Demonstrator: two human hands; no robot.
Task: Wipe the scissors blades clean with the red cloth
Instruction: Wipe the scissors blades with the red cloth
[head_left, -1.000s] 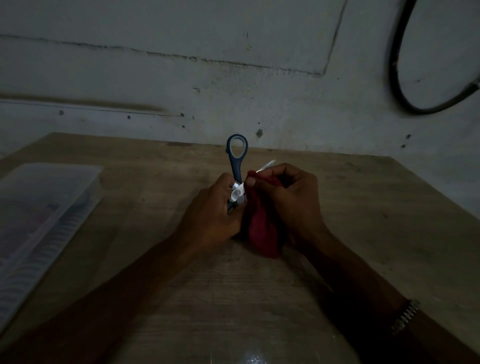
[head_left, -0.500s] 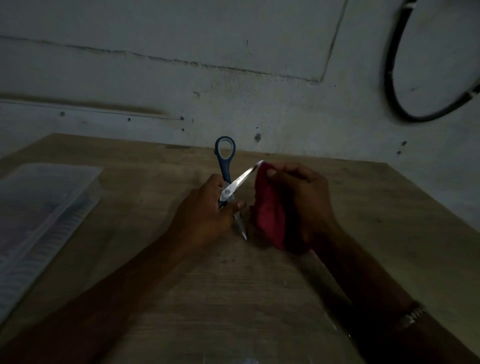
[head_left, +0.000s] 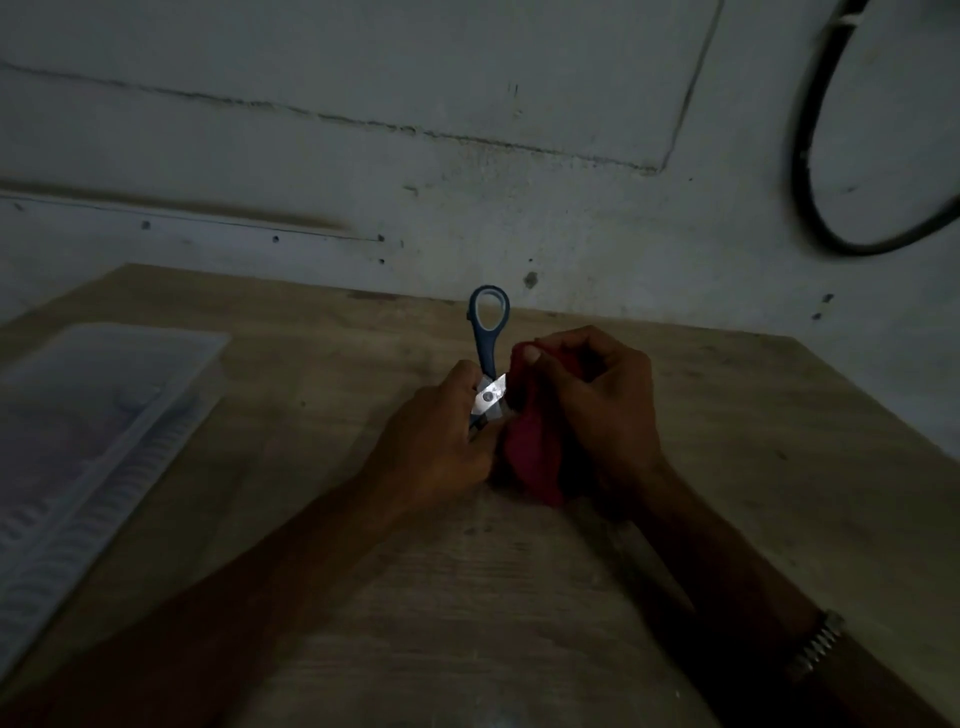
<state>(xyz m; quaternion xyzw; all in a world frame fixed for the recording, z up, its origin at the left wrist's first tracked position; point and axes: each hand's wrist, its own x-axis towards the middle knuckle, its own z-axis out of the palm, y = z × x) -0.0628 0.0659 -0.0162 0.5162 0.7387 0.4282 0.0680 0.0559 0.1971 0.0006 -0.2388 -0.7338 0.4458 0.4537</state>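
Gripping the scissors (head_left: 488, 358) at the pivot near the table's (head_left: 779, 441) middle, the left hand (head_left: 436, 447) leaves one blue loop pointing far, while the right hand (head_left: 597, 410) pinches the red cloth (head_left: 530, 457) around the blades, just right of it. Stiff, light and probably slick-edged, the scissors seem safest held by handle or pivot; the soft cloth bunches easily.

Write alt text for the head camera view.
A person's left hand holds blue-handled scissors while the right hand grips a red cloth around the blades, above a wooden table. A clear plastic box sits at left in dim light.
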